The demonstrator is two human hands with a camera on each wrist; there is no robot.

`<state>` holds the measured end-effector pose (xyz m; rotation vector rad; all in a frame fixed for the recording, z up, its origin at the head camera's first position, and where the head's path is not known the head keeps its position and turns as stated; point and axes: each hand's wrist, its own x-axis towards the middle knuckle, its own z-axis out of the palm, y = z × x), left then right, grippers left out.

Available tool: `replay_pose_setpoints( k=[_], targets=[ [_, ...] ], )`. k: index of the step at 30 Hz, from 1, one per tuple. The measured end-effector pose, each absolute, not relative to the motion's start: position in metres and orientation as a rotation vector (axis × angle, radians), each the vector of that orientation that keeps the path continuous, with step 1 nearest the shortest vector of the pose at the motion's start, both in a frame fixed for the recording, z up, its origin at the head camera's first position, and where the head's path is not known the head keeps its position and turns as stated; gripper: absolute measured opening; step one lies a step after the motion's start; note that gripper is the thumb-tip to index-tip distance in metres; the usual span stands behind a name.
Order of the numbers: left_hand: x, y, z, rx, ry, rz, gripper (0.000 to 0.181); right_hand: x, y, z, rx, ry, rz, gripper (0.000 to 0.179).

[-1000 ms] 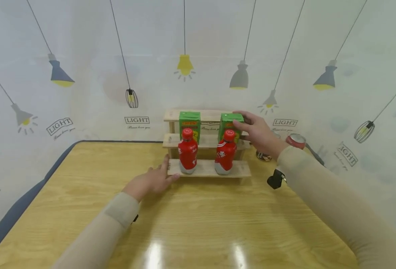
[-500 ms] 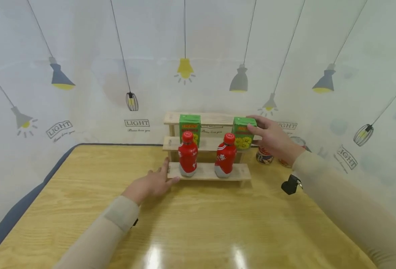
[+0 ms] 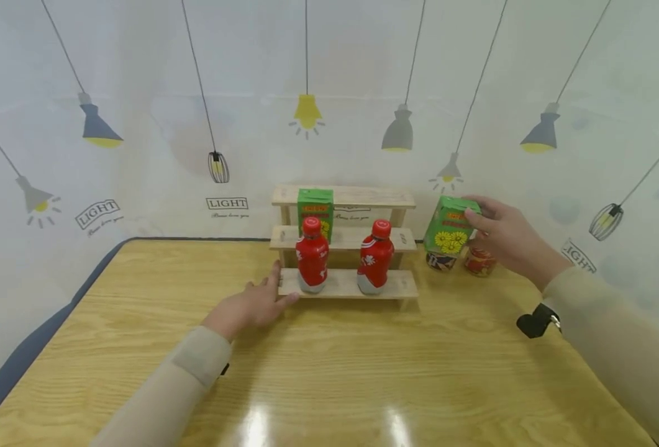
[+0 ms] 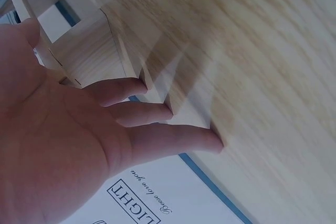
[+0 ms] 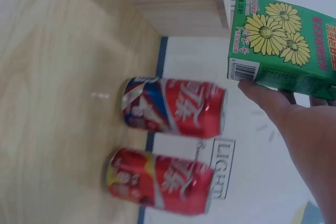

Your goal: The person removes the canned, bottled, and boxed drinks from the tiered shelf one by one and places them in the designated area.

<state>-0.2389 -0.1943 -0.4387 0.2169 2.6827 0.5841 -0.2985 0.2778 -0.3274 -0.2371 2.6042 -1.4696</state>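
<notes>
My right hand (image 3: 505, 233) grips a green drink carton (image 3: 448, 226) with yellow flowers, held slightly tilted in the air right of the wooden shelf (image 3: 351, 196). In the right wrist view, the carton (image 5: 283, 43) is off the shelf, above two red soda cans (image 5: 181, 107). My left hand (image 3: 253, 302) rests at the lower left end of the shelf, fingers extended; in the left wrist view its fingertips touch the table. Another green carton (image 3: 315, 205) stands on the middle tier. Two red bottles (image 3: 312, 261) stand on the lowest tier.
Two soda cans (image 3: 480, 262) stand on the wooden table (image 3: 329, 366) right of the shelf, partly hidden by the carton and hand in the head view. Behind everything is a white wall covering (image 3: 156, 124) printed with hanging lamps.
My right hand has taken the right-hand carton off the shelf's middle tier and carried it rightward, over the cans. My left hand, the bottles and the other carton have stayed put.
</notes>
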Motion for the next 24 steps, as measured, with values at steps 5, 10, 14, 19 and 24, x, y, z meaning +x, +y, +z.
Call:
replay_pose_setpoints(
  k=[5, 10, 14, 19, 24],
  targets=[
    [-0.238, -0.195, -0.438, 0.204, 2.677, 0.596, 0.099, -0.288, 0.291, -0.336, -0.23, 2.625, -1.414, 0.074],
    [-0.239, -0.194, -0.44, 0.219, 2.679, 0.604, 0.101, -0.28, 0.305, -0.356, -0.216, 2.581, -1.447, 0.074],
    [-0.24, -0.194, -0.441, 0.212, 2.678, 0.607, 0.101, -0.279, 0.311, -0.373, -0.23, 2.498, -1.535, 0.072],
    [-0.24, -0.194, -0.44, 0.208, 2.683, 0.602, 0.099, -0.277, 0.311, -0.386, -0.228, 2.458, -1.591, 0.07],
    [-0.24, -0.194, -0.44, 0.204, 2.682, 0.595, 0.098, -0.276, 0.31, -0.398, -0.212, 2.386, -1.643, 0.075]
  ],
)
